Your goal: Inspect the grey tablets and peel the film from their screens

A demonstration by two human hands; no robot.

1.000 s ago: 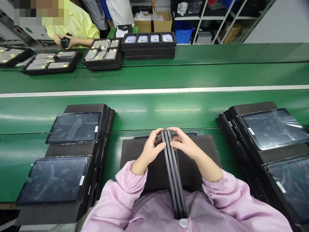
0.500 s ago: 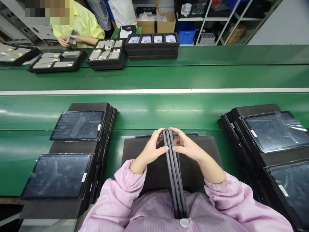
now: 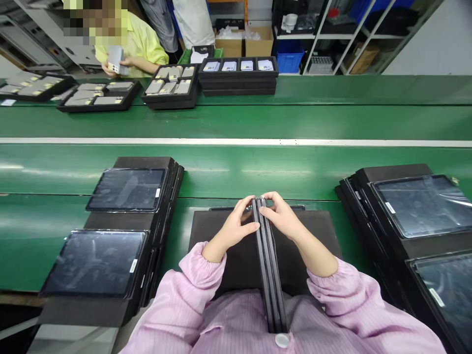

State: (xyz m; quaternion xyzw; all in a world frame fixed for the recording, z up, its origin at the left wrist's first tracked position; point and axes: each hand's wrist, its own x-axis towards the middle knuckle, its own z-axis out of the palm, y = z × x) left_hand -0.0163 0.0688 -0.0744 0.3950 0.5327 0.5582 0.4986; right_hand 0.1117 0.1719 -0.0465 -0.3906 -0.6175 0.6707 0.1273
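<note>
A small stack of dark tablets (image 3: pixel 270 280) stands on edge in front of me, its near end against my shirt. My left hand (image 3: pixel 231 230) is closed on the left face at the far end, thumb pressed to its side. From the right, my right hand (image 3: pixel 283 219) grips the same end, its thumb lying across the top edges and its fingers curled over the far corner. Beneath the stack is a black foam sheet or tray (image 3: pixel 313 246). Behind it the edge of another tablet (image 3: pixel 298 208) peeks out.
Stacked black trays carry film-covered tablets at my left (image 3: pixel 99 263) and right (image 3: pixel 424 204). Across the green bench (image 3: pixel 313 169), a person in a yellow top (image 3: pixel 147 42) holds a phone-like device (image 3: pixel 115 59) beside trays of grey devices (image 3: pixel 169 87).
My right thumb has moved up from the stack's side onto its top edges. The stack stays upright between my hands. Across the bench, the person has raised and turned the device, and the view has shifted slightly.
</note>
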